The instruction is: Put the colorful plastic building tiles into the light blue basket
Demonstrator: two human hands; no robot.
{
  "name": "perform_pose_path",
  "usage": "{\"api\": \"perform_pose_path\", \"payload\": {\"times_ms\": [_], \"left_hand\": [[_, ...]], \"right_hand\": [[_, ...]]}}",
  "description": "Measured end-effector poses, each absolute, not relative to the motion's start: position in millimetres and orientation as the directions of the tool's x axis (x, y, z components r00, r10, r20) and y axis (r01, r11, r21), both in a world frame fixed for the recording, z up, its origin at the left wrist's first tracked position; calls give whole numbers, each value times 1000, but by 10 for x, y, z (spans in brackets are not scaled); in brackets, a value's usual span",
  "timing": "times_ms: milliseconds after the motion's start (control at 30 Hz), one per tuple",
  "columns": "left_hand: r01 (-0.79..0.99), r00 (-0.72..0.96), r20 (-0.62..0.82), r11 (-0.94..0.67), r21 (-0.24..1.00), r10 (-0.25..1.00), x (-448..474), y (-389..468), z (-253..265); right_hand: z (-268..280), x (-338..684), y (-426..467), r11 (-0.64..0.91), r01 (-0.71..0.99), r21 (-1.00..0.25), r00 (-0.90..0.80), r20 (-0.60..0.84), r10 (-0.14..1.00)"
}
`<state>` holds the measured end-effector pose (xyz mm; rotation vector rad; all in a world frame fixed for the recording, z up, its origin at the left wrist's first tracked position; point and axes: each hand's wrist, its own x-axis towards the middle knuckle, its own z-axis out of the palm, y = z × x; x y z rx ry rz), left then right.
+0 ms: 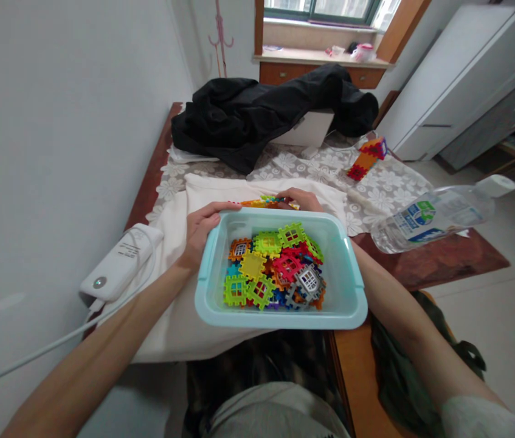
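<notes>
Cloth-covered desk [376,188], left hand [202,228] curled on the tub [351,286] rim at ten o'clock, right hand [300,199] pinching blocks [264,201] at twelve.

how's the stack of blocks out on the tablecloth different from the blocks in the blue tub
The built stack is joined into one slanted bar lying on the lace cloth; the loose blocks are separate flat tiles heaped in the tub. The stack lies beyond both hands; the left hand grips the tub's rim. Both are bright, multicoloured plastic.
</notes>
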<state>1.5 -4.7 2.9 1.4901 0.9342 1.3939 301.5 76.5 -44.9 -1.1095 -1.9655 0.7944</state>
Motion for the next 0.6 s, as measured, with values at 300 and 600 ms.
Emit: {"api": "perform_pose_path", "payload": {"times_ms": [300, 600], "left_hand": [[7, 93, 360, -362, 932, 928, 11, -51, 44], [16, 105, 364, -367, 930, 926, -18, -47, 35]], "right_hand": [[-360, 3074, 914, 190, -287, -939, -10, 202, 979], [-72, 3130, 659, 60, -481, -875, -137, 143, 980]]}}
